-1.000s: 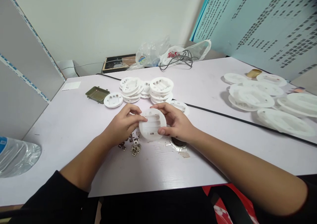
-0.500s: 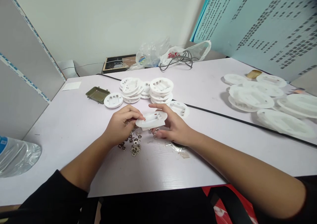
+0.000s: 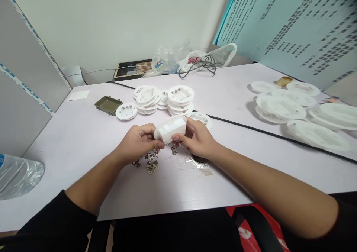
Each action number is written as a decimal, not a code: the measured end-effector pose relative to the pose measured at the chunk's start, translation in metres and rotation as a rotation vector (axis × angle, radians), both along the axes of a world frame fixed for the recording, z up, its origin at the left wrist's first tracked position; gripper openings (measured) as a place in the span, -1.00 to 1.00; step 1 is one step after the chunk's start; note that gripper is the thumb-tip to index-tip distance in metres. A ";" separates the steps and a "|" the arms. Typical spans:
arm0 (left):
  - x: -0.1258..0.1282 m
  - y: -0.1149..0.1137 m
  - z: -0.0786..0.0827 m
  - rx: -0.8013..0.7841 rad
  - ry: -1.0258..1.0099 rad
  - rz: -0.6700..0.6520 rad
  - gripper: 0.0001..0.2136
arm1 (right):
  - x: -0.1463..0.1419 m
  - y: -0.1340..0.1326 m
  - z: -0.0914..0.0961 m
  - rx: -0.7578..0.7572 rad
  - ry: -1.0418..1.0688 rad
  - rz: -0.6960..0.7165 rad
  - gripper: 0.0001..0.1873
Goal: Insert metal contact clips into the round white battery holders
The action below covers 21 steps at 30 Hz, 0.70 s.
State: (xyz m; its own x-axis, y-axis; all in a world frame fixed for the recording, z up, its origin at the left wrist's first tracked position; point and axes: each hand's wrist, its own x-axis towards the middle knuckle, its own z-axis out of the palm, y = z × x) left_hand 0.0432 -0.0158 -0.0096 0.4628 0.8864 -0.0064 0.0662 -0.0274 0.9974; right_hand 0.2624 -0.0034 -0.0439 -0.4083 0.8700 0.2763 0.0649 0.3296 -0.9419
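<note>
Battery holder (image 3: pixel 170 128) between left hand (image 3: pixel 138 142) and right hand (image 3: pixel 198 138), print on bag (image 3: pixel 193 60) unreadable.

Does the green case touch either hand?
No, the olive-green plastic case lies well apart from the left hand and right hand, which hold a white plastic holder.
</note>
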 end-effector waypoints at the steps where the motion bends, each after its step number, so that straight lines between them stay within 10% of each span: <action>1: 0.000 0.000 -0.001 0.026 -0.008 -0.012 -0.71 | 0.000 0.000 0.001 -0.018 0.015 0.004 -0.44; 13: 0.007 -0.005 -0.011 0.298 -0.029 0.104 -0.88 | -0.005 -0.001 0.002 -0.147 0.127 -0.026 -0.36; 21: 0.007 -0.004 -0.011 0.874 0.291 0.265 -0.85 | -0.009 -0.008 0.002 -0.133 0.147 -0.050 -0.40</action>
